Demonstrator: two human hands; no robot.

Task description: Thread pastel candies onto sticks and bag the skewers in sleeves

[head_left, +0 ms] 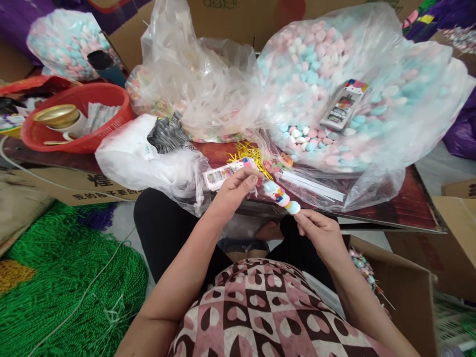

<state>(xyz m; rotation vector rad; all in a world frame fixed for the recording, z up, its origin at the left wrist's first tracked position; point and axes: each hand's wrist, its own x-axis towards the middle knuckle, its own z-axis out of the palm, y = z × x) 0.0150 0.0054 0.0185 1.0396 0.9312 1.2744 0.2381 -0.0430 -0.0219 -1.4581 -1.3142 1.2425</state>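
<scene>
A marshmallow skewer (279, 195) in pale blue, white and pink, with a colourful printed patch, is held slantwise between my hands above the table's front edge. My left hand (241, 187) pinches its upper end, thumb against fingers. At the lower end, my right hand (319, 229) has its fingertips closed on it by the last marshmallow. Beneath and behind my left hand lie printed packets (223, 174). Gold twist ties (248, 150) are scattered just behind them. White sticks (316, 186) lie on clear plastic, right of the skewer.
Large clear bags of marshmallows (308, 67) fill the table's right side, one bearing a printed box (344, 105). A red basket (111, 111) stands at left. Green cord (92, 258) covers the floor at left; an open carton (405, 277) sits at right.
</scene>
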